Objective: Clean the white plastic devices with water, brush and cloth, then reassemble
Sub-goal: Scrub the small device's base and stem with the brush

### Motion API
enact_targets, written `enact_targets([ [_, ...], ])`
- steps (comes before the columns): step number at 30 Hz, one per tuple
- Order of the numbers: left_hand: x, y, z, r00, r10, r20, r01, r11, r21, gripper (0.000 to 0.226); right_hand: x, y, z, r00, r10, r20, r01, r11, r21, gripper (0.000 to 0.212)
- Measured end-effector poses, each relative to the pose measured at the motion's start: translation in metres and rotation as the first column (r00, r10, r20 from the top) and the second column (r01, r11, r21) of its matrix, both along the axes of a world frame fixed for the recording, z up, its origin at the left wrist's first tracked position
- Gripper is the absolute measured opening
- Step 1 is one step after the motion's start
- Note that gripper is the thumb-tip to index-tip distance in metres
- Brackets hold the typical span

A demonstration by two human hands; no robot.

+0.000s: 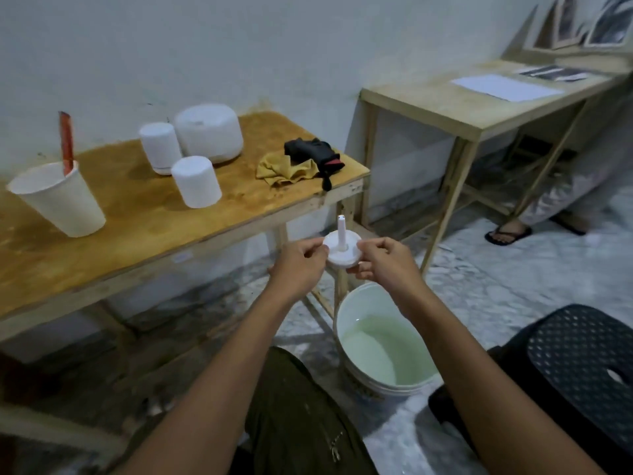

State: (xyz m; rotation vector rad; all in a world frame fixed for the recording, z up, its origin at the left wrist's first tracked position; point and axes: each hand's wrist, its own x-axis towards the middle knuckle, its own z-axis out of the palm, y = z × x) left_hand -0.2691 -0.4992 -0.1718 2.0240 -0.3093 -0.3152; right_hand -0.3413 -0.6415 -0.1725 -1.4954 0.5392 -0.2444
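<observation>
Left hand (301, 260) and right hand (380, 260) pinch disc (343, 251) rim above bucket (346, 313) | likely light, stiff, possibly wet-slippery | hold rim, spare thin stem (341, 231)

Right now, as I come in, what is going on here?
A person pinches a white disc with an upright stem by its rim, with the left grip on one side and the right grip on the other, in front of the table. A bucket with water stands on the floor nearby. On the table are three white devices, a cup with a red handle in it, a cloth and a glove.
</observation>
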Motion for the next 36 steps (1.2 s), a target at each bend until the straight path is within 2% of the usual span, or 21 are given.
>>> enact_targets([
  [3, -0.006, -0.036, -0.037, 0.996, -0.054, -0.066, 0.054, 0.999, -0.008, 0.032, -0.013, -0.028, -0.041, 0.994, -0.091, -0.060, 0.089, 0.996, -0.027, 0.016],
  [7, -0.011, -0.074, -0.091, 0.975, -0.097, -0.198, 0.099, 0.995, -0.001, 0.031, -0.024, -0.058, -0.107, 0.972, -0.208, -0.113, 0.206, 0.978, -0.031, 0.002],
  [15, 0.002, -0.112, -0.198, 0.920, -0.099, -0.379, 0.139, 0.987, 0.079, 0.029, -0.023, -0.092, -0.216, 0.913, -0.298, -0.277, 0.322, 0.946, 0.043, 0.009],
  [17, 0.008, -0.110, -0.219, 0.921, -0.022, -0.389, 0.081, 0.987, 0.137, 0.033, -0.020, -0.095, -0.233, 0.902, -0.317, -0.293, 0.345, 0.937, 0.048, 0.011],
  [21, 0.017, -0.102, -0.261, 0.928, 0.169, -0.334, -0.020, 0.913, 0.407, 0.046, -0.015, -0.102, -0.263, 0.884, -0.338, -0.321, 0.356, 0.934, -0.003, 0.015],
  [24, 0.020, -0.098, -0.284, 0.901, 0.180, -0.396, 0.044, 0.868, 0.495, 0.047, -0.010, -0.105, -0.280, 0.880, -0.337, -0.335, 0.331, 0.941, -0.075, 0.020],
  [30, 0.025, -0.095, -0.303, 0.918, 0.194, -0.346, -0.025, 0.898, 0.439, 0.033, -0.002, -0.107, -0.297, 0.920, -0.260, -0.294, 0.158, 0.932, -0.327, 0.028],
  [32, 0.026, -0.093, -0.304, 0.922, 0.202, -0.330, -0.036, 0.894, 0.447, 0.032, 0.001, -0.108, -0.298, 0.935, -0.243, -0.259, 0.108, 0.890, -0.444, 0.029],
  [36, 0.027, -0.091, -0.309, 0.930, 0.201, -0.308, -0.046, 0.895, 0.443, 0.030, 0.002, -0.113, -0.305, 0.965, -0.200, -0.171, 0.033, 0.736, -0.676, 0.032],
])
